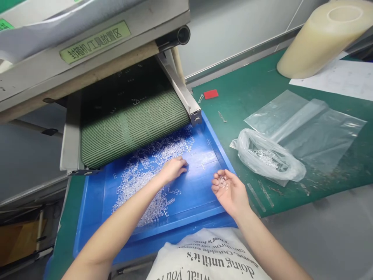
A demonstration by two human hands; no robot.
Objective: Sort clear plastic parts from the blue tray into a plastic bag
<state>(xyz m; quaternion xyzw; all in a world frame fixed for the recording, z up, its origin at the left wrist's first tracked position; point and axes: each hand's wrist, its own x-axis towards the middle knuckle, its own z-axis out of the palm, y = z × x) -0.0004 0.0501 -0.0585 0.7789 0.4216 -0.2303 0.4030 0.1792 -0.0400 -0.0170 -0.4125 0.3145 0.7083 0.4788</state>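
My left hand [173, 170] reaches over the blue tray [192, 196], its fingers bent and pinched together above the bare floor of the tray. What they hold, if anything, I cannot make out. Beside and below it lies a wide heap of small clear plastic pieces [140, 194]. My right hand [231, 194] is turned palm up at the tray's right edge, fingers curled around a small bunch of clear plastic pieces [223, 182]. A single loose piece [203, 166] lies on the tray between the two hands.
A green conveyor belt [134, 124] ends above the tray's back. To the right, an open plastic bag [271, 155] holds more clear pieces. A red card [211, 94] and a large roll of film [317, 42] stand farther back on the green table [247, 93].
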